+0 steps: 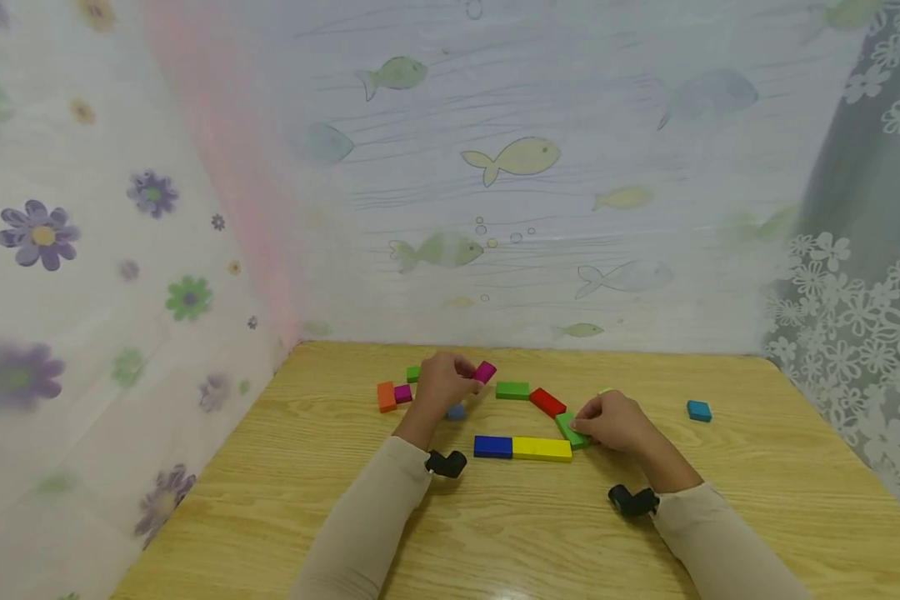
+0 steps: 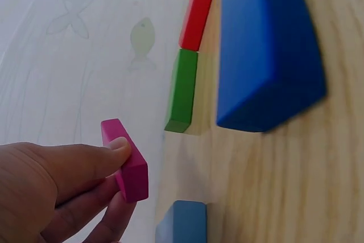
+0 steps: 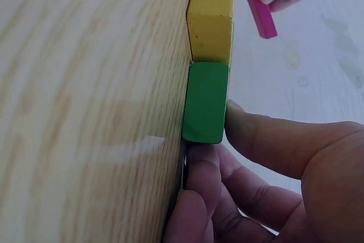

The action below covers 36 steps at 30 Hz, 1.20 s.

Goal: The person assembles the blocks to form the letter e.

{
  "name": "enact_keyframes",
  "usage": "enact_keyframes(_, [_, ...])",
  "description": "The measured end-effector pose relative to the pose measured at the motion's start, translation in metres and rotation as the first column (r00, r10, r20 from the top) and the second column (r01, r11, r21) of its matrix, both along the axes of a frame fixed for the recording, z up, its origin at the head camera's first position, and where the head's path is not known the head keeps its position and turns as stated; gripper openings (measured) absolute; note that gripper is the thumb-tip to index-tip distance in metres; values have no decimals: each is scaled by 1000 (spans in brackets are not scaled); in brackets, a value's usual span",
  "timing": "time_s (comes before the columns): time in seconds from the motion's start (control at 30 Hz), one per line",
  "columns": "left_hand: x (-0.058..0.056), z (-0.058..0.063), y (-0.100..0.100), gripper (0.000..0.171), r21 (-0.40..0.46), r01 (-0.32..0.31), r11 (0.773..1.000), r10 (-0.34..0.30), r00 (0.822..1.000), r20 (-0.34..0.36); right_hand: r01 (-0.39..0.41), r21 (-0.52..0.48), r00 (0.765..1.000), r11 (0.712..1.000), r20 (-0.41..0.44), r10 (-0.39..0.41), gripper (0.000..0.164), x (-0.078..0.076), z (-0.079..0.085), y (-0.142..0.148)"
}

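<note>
block of orange (image 1: pixel 386 398) lies left of the frame's centre, just beside a small magenta block (image 1: pixel 402 393). rightward, your left hand (image 1: pixel 445 387) pinches a second magenta block (image 1: pixel 484 372) just below mid-frame. past a green block (image 1: pixel 512 391), a red block (image 1: pixel 547 402) and, lower, a yellow block (image 1: pixel 542 450), your right hand (image 1: pixel 617 421) pinches a second green block (image 1: pixel 567 429) right of centre; a blue block (image 1: pixel 698 410) sits farther right.

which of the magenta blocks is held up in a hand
The magenta block pinched in the left hand; the other visible magenta block lies on the table beside the orange block.
</note>
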State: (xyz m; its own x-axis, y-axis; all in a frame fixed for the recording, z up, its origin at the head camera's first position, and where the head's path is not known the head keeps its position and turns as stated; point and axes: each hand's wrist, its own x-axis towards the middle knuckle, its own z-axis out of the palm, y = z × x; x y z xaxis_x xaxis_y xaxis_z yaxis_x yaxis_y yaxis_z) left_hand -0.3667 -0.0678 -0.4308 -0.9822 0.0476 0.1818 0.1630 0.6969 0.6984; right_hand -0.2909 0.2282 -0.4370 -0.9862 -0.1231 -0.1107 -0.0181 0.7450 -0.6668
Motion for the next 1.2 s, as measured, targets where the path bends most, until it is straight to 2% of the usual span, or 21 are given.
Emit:
enact_keyframes(0.3, [11,-8,2,18,-53,-22,998,23,1000,12,0,4,1000,1000,6,0,24,1,1,-1])
enact_keyframes(0.57, [13,-14,4,19,-98,-29,995,28,1000,-7,3,4,1000,1000,8,-3,25,0,1,-1])
enact_keyframes(0.83, [14,-13,0,18,-149,-44,988,42,999,-16,-1,3,1000,1000,12,1,25,1,3,-2])
enact_keyframes(1.2, [19,-7,-2,16,-239,-16,971,16,1000,-4,8,-1,1000,1000,23,-8,23,0,0,-2])
